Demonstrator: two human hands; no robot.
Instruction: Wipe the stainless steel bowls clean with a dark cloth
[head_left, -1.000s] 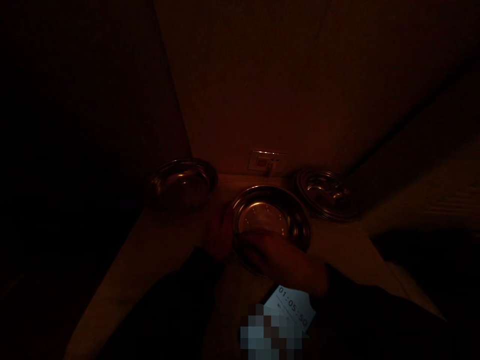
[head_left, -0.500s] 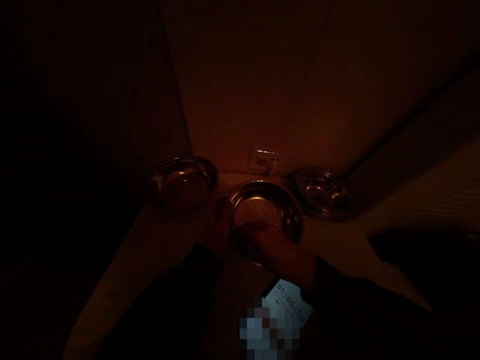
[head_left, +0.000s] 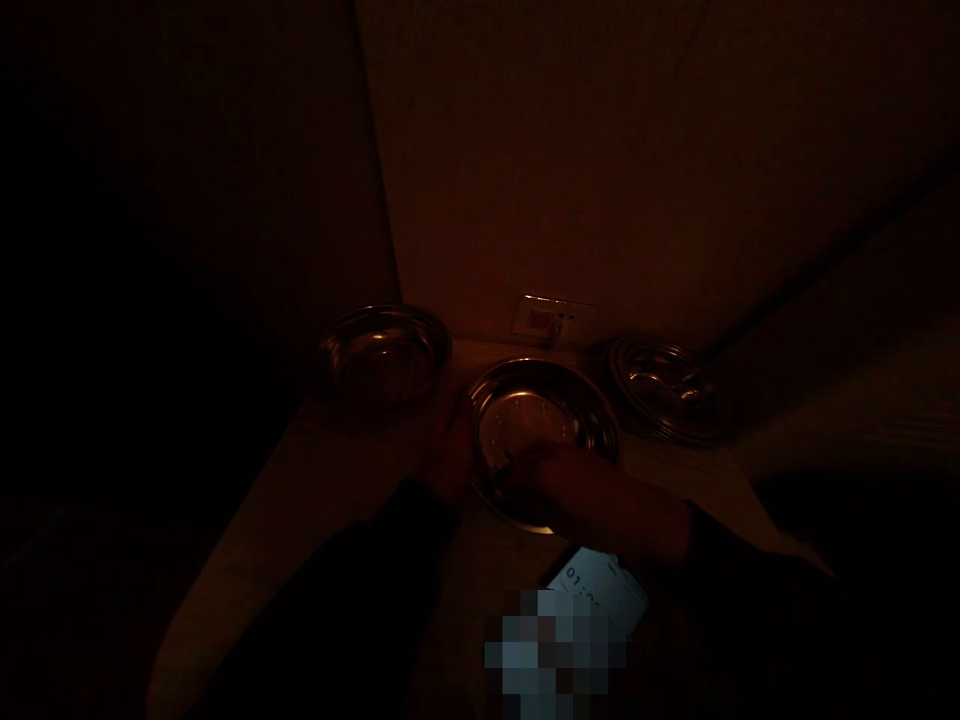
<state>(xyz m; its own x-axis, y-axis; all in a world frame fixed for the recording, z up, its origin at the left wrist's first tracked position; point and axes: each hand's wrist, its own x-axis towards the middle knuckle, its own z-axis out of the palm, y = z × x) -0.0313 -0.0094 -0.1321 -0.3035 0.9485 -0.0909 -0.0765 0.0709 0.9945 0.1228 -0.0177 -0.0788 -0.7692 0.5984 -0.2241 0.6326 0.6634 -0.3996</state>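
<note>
In near darkness, a shiny round metal bowl (head_left: 600, 400) stands in the middle of the small table. At its left rim is my left hand (head_left: 448, 455), which appears to grip the bowl's side; its fingers are very dim. My right hand (head_left: 551, 482) reaches over the near right rim into the bowl, with the fingers bent down and closed. What those fingers hold, if anything, is lost in shadow. Small pale specks dot the bowl's bottom.
Another metal bowl (head_left: 386, 358) sits at the back left. Stacked metal dishes (head_left: 667, 390) stand at the back right. A lit phone (head_left: 600, 590) showing a timer lies near the front on the wooden table (head_left: 247, 560). On the wall behind is a socket plate (head_left: 540, 316).
The whole view has shifted slightly, so things appear farther right, and it looks darker. My right hand has moved a little inside the bowl; my left hand stays at its rim.
</note>
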